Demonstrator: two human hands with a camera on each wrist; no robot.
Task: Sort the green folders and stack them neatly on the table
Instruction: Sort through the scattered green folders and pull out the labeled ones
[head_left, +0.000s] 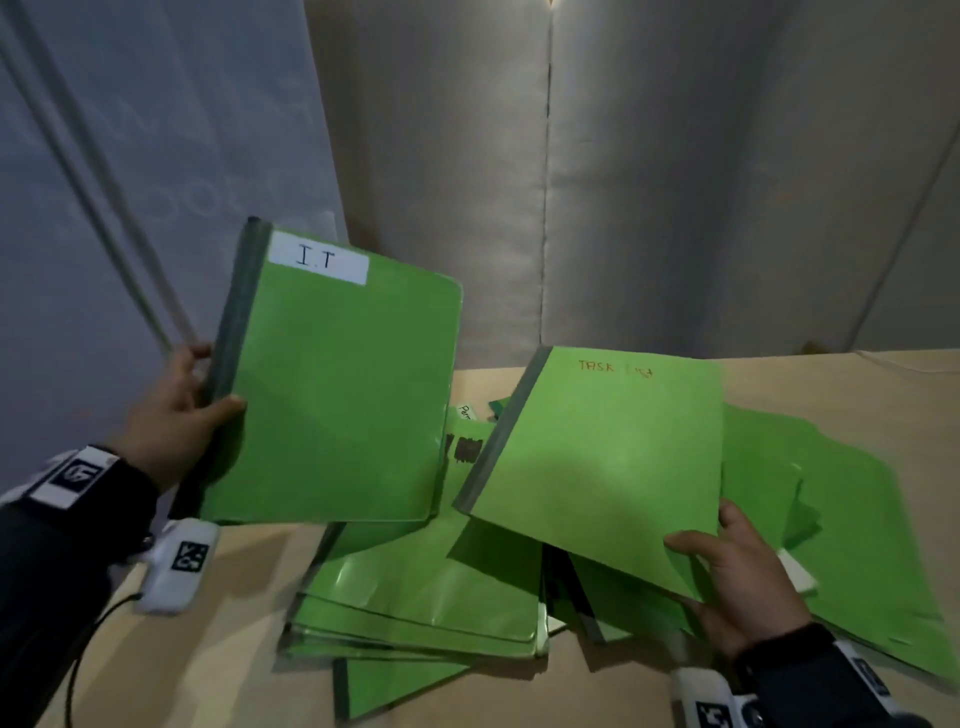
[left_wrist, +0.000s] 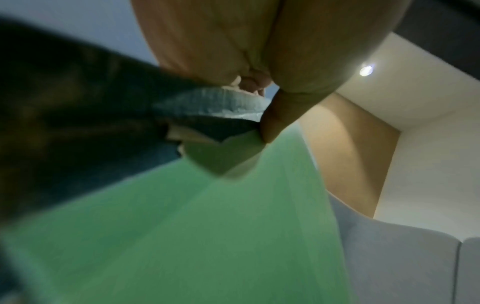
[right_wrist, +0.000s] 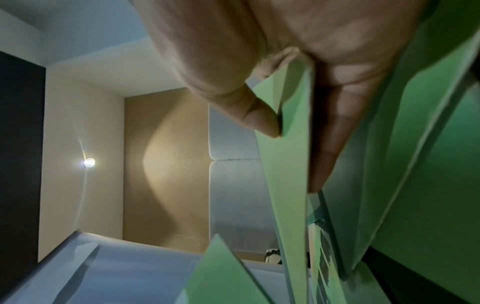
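Observation:
My left hand (head_left: 182, 410) grips the dark spine edge of a green folder labelled "I.T" (head_left: 337, 384), held upright and tilted above the table's left side; the left wrist view shows the thumb pressing its green cover (left_wrist: 207, 226). My right hand (head_left: 737, 577) pinches the near right corner of a green folder marked "TASK LIST" (head_left: 602, 462), lifted at a slant over the pile. In the right wrist view the thumb lies on top of that cover (right_wrist: 288, 164) and the fingers underneath. A loose heap of several green folders (head_left: 426, 597) lies on the table beneath both.
The tan table (head_left: 208, 670) runs to a grey padded wall behind. More green folders (head_left: 857, 545) spread out to the right of my right hand. A white wrist camera unit (head_left: 176, 566) with a black cable hangs under my left forearm.

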